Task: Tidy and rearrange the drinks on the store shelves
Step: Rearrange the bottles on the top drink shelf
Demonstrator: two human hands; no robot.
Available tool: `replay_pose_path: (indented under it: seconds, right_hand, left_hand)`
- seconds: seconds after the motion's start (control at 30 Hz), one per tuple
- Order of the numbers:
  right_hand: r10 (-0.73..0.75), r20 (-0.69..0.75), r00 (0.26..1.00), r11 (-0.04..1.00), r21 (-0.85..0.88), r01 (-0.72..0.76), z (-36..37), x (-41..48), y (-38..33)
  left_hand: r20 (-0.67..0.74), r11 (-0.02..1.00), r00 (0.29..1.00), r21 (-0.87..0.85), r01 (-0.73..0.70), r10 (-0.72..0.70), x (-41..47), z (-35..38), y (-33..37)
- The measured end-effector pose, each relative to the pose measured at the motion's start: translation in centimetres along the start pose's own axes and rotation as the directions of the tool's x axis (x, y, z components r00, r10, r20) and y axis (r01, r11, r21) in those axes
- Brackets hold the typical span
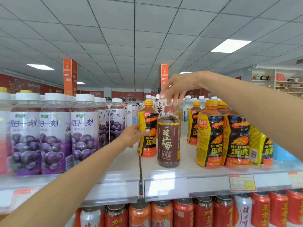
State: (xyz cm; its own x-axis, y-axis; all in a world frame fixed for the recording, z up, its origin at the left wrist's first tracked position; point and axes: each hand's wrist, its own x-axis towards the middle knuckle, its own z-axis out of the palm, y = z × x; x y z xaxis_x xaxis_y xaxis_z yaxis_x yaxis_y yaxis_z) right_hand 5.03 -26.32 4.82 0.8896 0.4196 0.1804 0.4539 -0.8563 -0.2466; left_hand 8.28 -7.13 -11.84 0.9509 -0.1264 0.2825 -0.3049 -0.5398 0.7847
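Observation:
A brown sour-plum drink bottle (168, 140) with a reddish cap stands upright near the front of the top shelf (165, 182). My right hand (176, 87) hangs just above its cap, fingers spread and pointing down, in front of a white tea bottle (159, 109). Whether the fingertips touch either cap I cannot tell. My left hand (132, 135) reaches in from the lower left. It wraps the side of a lone orange-capped Hi-Tiger bottle (147, 141) just left of the brown one, thumb across its label.
Purple grape drink bottles (52, 136) fill the shelf's left half. More Hi-Tiger bottles (229, 141) crowd the right, with water bottles behind. Bare shelf lies between the groups. Red and orange cans (180, 213) line the shelf below. A red price tag (241, 182) sits on the rail.

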Motion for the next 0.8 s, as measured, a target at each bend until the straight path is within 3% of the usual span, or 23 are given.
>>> replay_pose_path:
  seconds: [0.07,0.13,0.17,0.23,0.33,0.57,0.8]
  right_hand:
    - [-0.055,-0.17,0.984,0.998,-0.011,0.054,-0.4,1.2,-0.2]
    - [-0.106,-0.135,0.985,0.992,-0.087,0.095,0.1,2.6,-0.7]
    - [-0.109,-0.068,0.992,0.99,-0.101,0.102,0.5,3.4,-1.0]
    - [-0.087,0.054,0.995,0.989,-0.115,0.093,1.4,4.8,-1.6]
    - [-0.052,0.146,0.988,0.986,-0.152,0.075,2.1,6.0,-2.7]
    - [-0.067,0.111,0.992,0.983,-0.164,0.085,2.9,7.0,-2.8]
    - [-0.021,0.068,0.997,0.982,-0.184,0.034,1.6,5.4,-0.6]
  left_hand:
    - [-0.117,0.998,0.993,-0.068,-0.004,-0.004,-0.8,-0.5,0.0]
    - [-0.31,0.99,0.944,-0.039,-0.133,0.115,-2.3,-0.2,0.3]
    - [-0.335,0.981,0.924,0.004,-0.195,0.185,-3.3,0.4,0.6]
    - [-0.203,0.964,0.942,0.05,-0.26,0.265,-5.2,2.0,1.6]
    - [-0.023,0.967,0.969,0.076,-0.244,0.246,-5.7,4.8,2.3]
    - [-0.043,0.964,0.979,0.188,-0.187,0.198,-4.3,5.7,2.1]
    - [-0.041,0.976,0.982,0.125,-0.179,0.185,-4.5,5.2,2.0]
